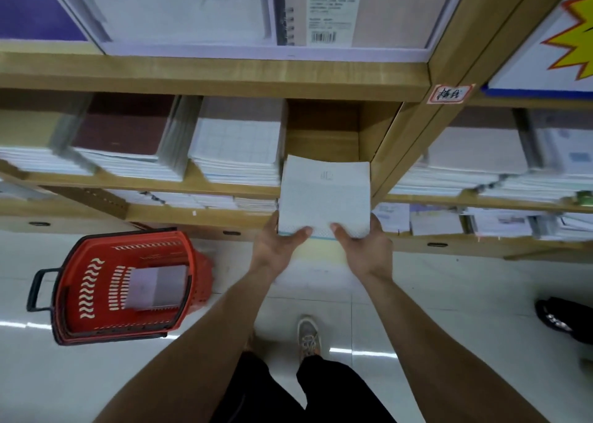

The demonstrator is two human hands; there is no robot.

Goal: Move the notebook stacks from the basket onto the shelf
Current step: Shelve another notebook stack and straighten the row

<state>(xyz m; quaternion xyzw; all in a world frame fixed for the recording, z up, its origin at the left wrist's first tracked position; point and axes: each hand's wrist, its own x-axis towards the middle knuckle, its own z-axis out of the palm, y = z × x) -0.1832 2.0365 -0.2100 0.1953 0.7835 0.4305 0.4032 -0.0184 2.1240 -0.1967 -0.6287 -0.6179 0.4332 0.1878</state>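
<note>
A stack of pale grid-covered notebooks [324, 195] is held out in front of me, its far edge at the mouth of a bare gap on the wooden shelf [322, 143]. My left hand [278, 246] grips the stack's near left corner, thumb on top. My right hand [362, 246] grips the near right corner the same way. A red basket [96, 288] stands on the floor at the left, with another pale notebook stack [157, 286] lying inside it.
Stacks of notebooks [237, 146] fill the shelf to the left of the gap, and more fill the unit to the right [475, 159]. A wooden upright [404, 140] borders the gap on the right. My shoe [308, 336] is on the tiled floor. A dark object [558, 318] lies at the right.
</note>
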